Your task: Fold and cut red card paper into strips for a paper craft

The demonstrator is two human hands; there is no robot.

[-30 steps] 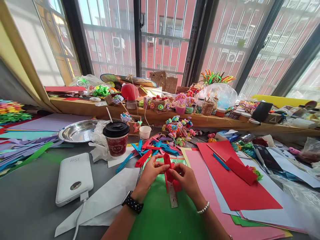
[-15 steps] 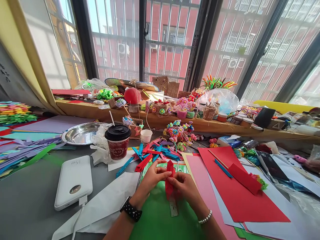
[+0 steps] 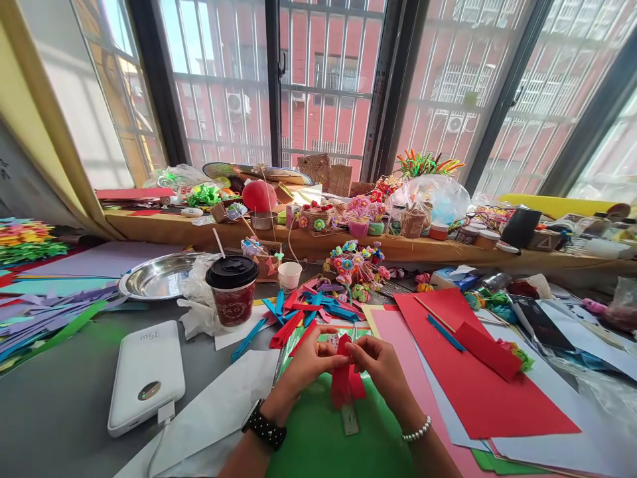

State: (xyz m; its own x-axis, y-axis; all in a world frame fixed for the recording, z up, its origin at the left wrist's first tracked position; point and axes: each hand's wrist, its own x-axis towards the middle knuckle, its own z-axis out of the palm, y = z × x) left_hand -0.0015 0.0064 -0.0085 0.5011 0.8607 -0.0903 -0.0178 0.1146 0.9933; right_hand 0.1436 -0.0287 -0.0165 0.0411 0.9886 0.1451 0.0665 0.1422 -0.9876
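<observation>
Between my two hands is a red paper strip [image 3: 341, 385], folded over at the top with its ends hanging down. My left hand [image 3: 314, 358] pinches its left side between thumb and fingers. On the other side, the thumb and forefinger of my right hand [image 3: 373, 362] close on the folded top. Under the strip a clear ruler [image 3: 350, 419] lies on the green mat [image 3: 303, 438], partly covered by paper and hands. Just beyond my hands is a pile of folded blue strips [image 3: 338, 307] and red strips [image 3: 287, 330].
Left are a white power bank [image 3: 146, 372] with a cable, a lidded cup [image 3: 231, 299] with a straw and a metal plate [image 3: 164, 275]. Red paper sheets [image 3: 497, 411] lie right, bearing a wooden stick [image 3: 435, 314]. Crocheted flowers [image 3: 355, 262] stand behind; a crowded ledge [image 3: 318, 245] runs below the window.
My right hand has shifted up to the top of the red strip, which now shows a fold and two separate hanging ends. The view has tilted slightly.
</observation>
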